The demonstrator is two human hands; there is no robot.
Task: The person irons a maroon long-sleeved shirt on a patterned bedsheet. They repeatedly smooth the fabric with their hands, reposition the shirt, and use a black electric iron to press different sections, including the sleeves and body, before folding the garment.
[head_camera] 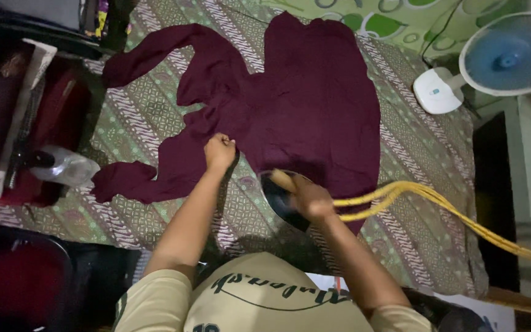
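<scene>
A dark maroon garment lies spread on a patterned cloth, its long sleeves trailing to the left. My left hand is closed on the garment's near edge, pinching the fabric. My right hand grips the handle of a dark clothes iron that rests at the garment's lower edge. A yellow cord runs from the iron off to the right.
A clear plastic bottle lies at the left edge of the cloth beside dark red bags. A white and blue floor fan stands at the upper right. A dark gap borders the cloth on the right.
</scene>
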